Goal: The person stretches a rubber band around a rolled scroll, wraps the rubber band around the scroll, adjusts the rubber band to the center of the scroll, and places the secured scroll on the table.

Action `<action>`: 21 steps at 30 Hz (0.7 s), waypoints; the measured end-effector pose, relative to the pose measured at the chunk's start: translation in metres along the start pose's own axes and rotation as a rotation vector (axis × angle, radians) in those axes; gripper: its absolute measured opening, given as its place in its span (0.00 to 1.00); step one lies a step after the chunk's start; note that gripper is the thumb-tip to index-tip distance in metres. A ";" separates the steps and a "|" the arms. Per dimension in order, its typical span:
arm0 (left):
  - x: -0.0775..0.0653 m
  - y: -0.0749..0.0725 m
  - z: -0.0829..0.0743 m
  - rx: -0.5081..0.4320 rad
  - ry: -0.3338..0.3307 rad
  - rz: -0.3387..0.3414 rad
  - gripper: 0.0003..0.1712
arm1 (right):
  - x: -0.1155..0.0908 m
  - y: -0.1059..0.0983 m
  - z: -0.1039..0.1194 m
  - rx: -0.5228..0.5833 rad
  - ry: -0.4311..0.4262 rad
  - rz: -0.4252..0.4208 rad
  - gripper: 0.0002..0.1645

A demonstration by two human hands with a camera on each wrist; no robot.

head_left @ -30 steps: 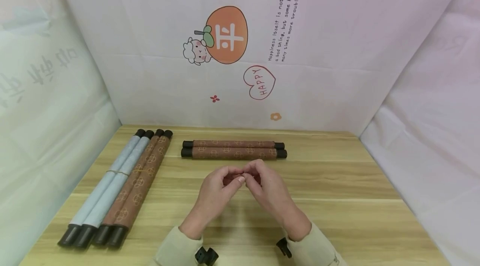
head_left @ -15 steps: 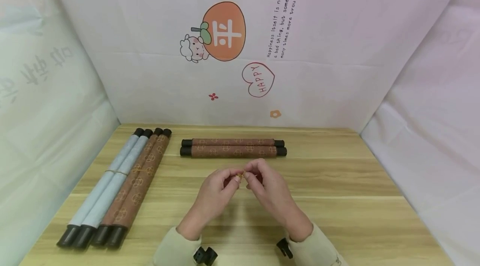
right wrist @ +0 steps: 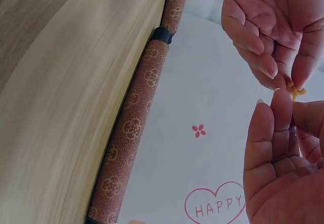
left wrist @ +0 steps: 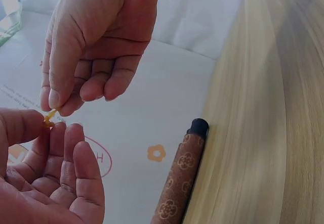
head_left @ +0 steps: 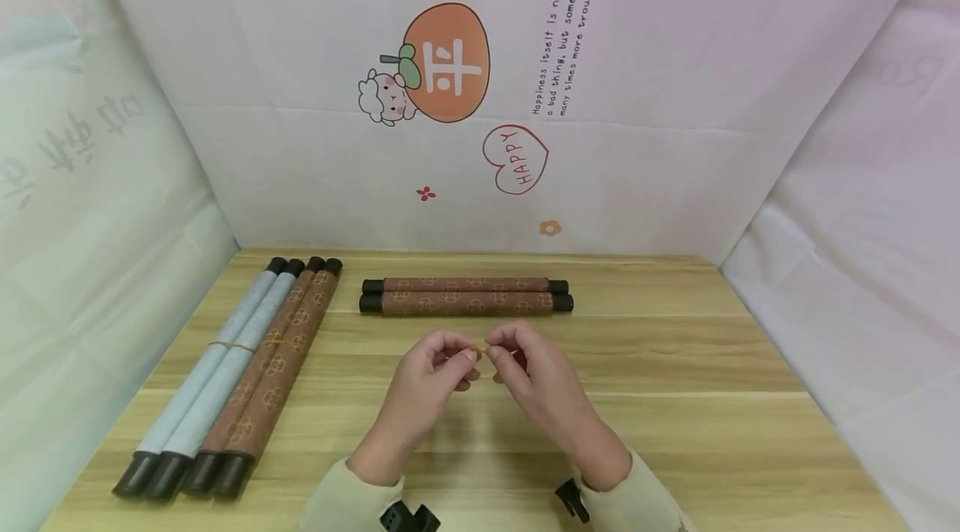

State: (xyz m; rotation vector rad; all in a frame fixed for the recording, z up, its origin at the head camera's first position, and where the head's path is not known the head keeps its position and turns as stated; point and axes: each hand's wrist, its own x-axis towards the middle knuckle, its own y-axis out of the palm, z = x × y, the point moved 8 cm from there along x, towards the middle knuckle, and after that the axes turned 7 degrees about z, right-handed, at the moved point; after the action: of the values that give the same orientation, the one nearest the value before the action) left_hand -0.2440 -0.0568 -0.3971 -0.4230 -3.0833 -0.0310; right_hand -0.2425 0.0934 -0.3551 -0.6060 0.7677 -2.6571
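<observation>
A small, bunched-up yellow rubber band [head_left: 481,350] is stretched between my two hands above the middle of the table. My left hand [head_left: 427,382] pinches one side of it between thumb and index finger; in the right wrist view that side looks knotted or bunched [right wrist: 294,90]. The thumb and index finger of my right hand [head_left: 542,382] pinch the other end, seen as a short taut strand in the left wrist view. Beyond the hands lie two brown patterned scrolls [head_left: 465,303] with black end knobs, side by side and parallel to the table's back edge.
On the left, two pale blue scrolls [head_left: 213,373] and two more brown scrolls [head_left: 273,365] lie slanted side by side, each pair with a thin band around its middle. White printed cloth [head_left: 637,182] walls the wooden table [head_left: 712,432] at the back and sides.
The fingertips have drawn slightly apart, the left hand shifting a little left. The yellow rubber band, hidden a second ago, now shows between them. The scrolls stay put.
</observation>
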 end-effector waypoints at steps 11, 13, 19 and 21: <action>-0.001 -0.001 0.000 -0.115 0.024 -0.040 0.08 | 0.000 -0.002 0.002 0.024 0.019 -0.031 0.07; -0.002 0.000 -0.001 -0.068 0.036 -0.033 0.08 | 0.000 -0.001 0.001 0.038 0.026 -0.025 0.08; -0.005 0.003 -0.008 0.023 0.079 -0.031 0.09 | 0.000 0.004 -0.007 0.174 0.112 0.046 0.14; -0.005 0.003 -0.009 0.036 0.090 -0.028 0.10 | 0.000 0.007 -0.008 0.231 0.134 0.079 0.18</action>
State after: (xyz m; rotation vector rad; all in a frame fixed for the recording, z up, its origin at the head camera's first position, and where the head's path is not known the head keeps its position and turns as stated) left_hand -0.2379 -0.0556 -0.3879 -0.3658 -2.9963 0.0039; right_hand -0.2450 0.0911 -0.3649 -0.3337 0.4961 -2.6818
